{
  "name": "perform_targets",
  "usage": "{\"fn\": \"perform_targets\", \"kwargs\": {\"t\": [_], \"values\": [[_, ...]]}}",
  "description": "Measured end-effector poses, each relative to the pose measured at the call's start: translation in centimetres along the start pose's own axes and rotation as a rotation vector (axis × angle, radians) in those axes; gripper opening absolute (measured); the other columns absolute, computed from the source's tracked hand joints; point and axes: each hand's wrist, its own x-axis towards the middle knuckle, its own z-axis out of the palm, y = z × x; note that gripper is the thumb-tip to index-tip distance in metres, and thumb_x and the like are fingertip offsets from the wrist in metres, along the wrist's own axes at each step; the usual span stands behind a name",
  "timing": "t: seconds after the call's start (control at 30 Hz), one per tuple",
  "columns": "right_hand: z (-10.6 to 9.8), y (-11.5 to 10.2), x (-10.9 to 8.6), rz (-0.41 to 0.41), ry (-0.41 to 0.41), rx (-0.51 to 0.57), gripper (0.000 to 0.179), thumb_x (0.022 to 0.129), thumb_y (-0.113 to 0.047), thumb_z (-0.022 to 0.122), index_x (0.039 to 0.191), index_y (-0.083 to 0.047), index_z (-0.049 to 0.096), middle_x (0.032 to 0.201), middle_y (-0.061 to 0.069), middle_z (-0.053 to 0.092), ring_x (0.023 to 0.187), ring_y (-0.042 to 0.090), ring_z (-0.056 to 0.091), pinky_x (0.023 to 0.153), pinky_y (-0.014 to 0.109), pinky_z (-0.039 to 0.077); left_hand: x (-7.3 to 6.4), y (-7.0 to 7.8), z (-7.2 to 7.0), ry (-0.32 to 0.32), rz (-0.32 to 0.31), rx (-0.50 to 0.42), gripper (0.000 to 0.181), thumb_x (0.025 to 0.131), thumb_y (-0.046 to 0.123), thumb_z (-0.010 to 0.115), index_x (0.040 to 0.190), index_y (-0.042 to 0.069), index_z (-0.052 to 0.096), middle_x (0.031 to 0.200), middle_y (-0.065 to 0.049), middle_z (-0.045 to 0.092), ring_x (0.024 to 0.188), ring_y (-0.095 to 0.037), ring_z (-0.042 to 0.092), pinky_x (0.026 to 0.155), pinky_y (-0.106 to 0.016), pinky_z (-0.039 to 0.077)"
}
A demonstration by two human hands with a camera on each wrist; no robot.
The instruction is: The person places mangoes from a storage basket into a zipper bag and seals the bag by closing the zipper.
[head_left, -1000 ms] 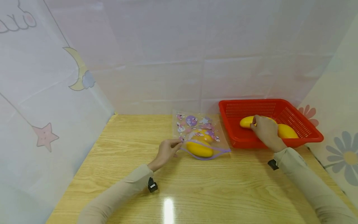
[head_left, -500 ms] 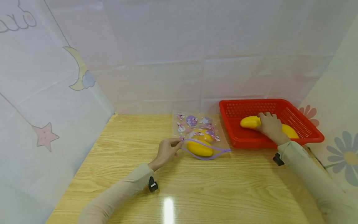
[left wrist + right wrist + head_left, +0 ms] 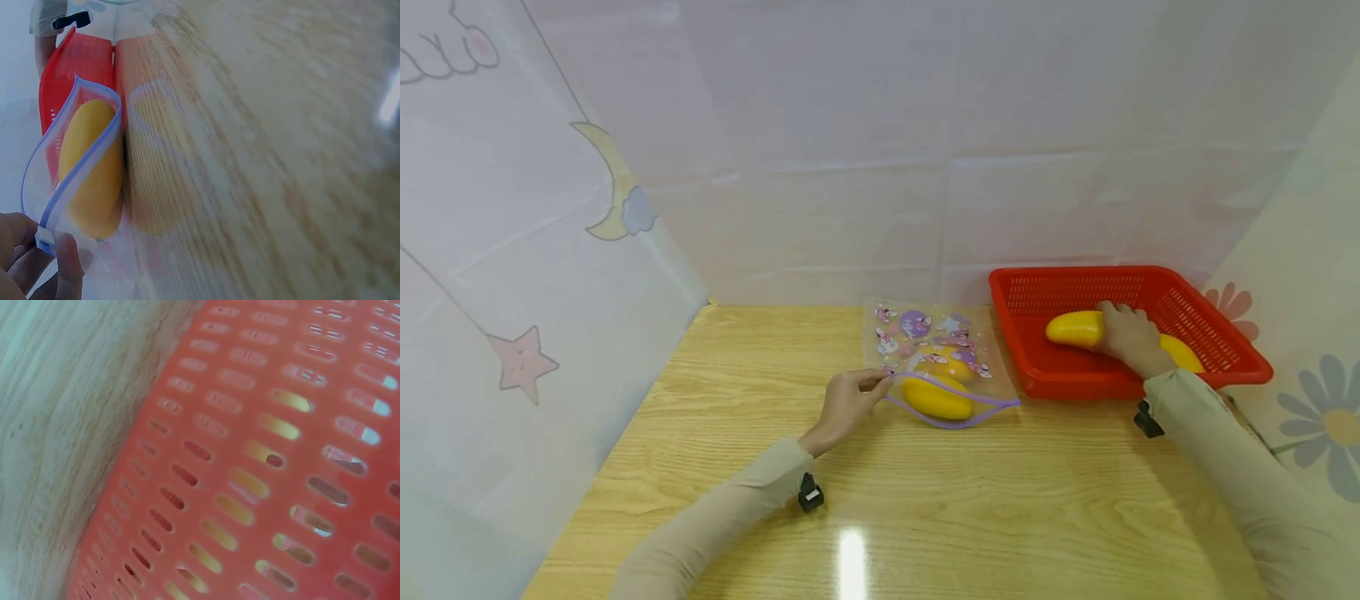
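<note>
My left hand (image 3: pixel 848 405) pinches the left corner of a clear zip bag (image 3: pixel 916 323) with a purple edge and printed figures. In the left wrist view, its thumb and fingers are at the white slider (image 3: pixel 45 239), and the bag's mouth gapes. Inside the bag lies a yellow mango (image 3: pixel 936 400) near the mouth, with another mango (image 3: pixel 947 365) behind it. Over in the red basket (image 3: pixel 1075 387), my right hand (image 3: pixel 1133 337) grips a yellow mango (image 3: pixel 1073 329) from above, covering its right end. The basket's slotted wall hides this hand in the right wrist view.
Another mango (image 3: pixel 1182 353) lies at the right in the basket, partly behind the right hand. The basket stands just right of the bag on a wooden table (image 3: pixel 985 517). Patterned cloth (image 3: pixel 820 183) hangs behind and at both sides.
My right hand has shifted right along the mango, and its fingers spread and then closed over its right part. The left hand stays at the bag's corner.
</note>
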Motion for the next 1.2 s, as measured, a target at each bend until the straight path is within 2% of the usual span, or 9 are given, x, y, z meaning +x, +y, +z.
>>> {"fn": "perform_targets", "kwargs": {"t": [0.17, 0.3, 0.47, 0.67, 0.97, 1.2], "values": [[0.0, 0.2, 0.0, 0.008, -0.007, -0.013, 0.069, 0.086, -0.020, 0.071, 0.135, 0.012, 0.034, 0.122, 0.044, 0.042, 0.106, 0.065, 0.040, 0.082, 0.073, 0.040, 0.1, -0.1, 0.0, 0.012, 0.026, 0.092, 0.023, 0.097, 0.014, 0.067, 0.112, -0.002, 0.073, 0.105, -0.012, 0.073, 0.090, -0.022, 0.073, 0.070, -0.025, 0.060], [0.0, 0.2, 0.0, 0.013, -0.018, -0.010, 0.068, 0.085, -0.018, 0.071, 0.134, 0.012, 0.034, 0.122, 0.043, 0.040, 0.106, 0.065, 0.039, 0.081, 0.073, 0.040, 0.1, -0.1, 0.0, 0.021, 0.041, 0.125, 0.023, 0.097, 0.015, 0.067, 0.111, -0.001, 0.074, 0.103, -0.010, 0.074, 0.088, -0.020, 0.073, 0.073, -0.028, 0.060], [0.0, 0.7, 0.2, 0.038, -0.033, 0.010, 0.068, 0.083, -0.015, 0.073, 0.131, 0.016, 0.035, 0.125, 0.041, 0.031, 0.106, 0.065, 0.035, 0.082, 0.075, 0.038, 0.2, -0.2, 0.1, 0.035, 0.061, 0.100, 0.022, 0.097, 0.013, 0.067, 0.110, -0.003, 0.074, 0.102, -0.012, 0.074, 0.086, -0.020, 0.073, 0.071, -0.026, 0.060], [0.1, 1.5, 0.2, 0.072, -0.064, 0.048, 0.077, 0.080, -0.012, 0.076, 0.135, 0.015, 0.031, 0.132, 0.041, 0.023, 0.109, 0.065, 0.032, 0.086, 0.077, 0.036, 0.3, -0.2, 0.3, 0.039, 0.092, 0.076, 0.020, 0.095, 0.008, 0.067, 0.108, -0.005, 0.073, 0.102, -0.014, 0.074, 0.084, -0.022, 0.073, 0.072, -0.025, 0.060], [-0.1, 1.7, 0.3, 0.074, -0.083, 0.055, 0.080, 0.080, -0.017, 0.079, 0.136, 0.015, 0.030, 0.128, 0.040, 0.038, 0.112, 0.065, 0.036, 0.084, 0.077, 0.038, 0.3, -0.1, 0.4, 0.024, 0.103, 0.012, 0.018, 0.094, 0.004, 0.068, 0.108, -0.006, 0.073, 0.102, -0.015, 0.074, 0.088, -0.024, 0.073, 0.076, -0.026, 0.059], [0.0, 1.9, 0.5, 0.063, -0.059, 0.057, 0.082, 0.080, -0.025, 0.081, 0.134, 0.016, 0.034, 0.128, 0.040, 0.038, 0.109, 0.062, 0.042, 0.082, 0.075, 0.041, 0.3, -0.1, 0.4, 0.007, 0.109, -0.061, 0.019, 0.093, -0.001, 0.067, 0.110, -0.008, 0.072, 0.105, -0.017, 0.072, 0.092, -0.025, 0.072, 0.077, -0.023, 0.058]]}}
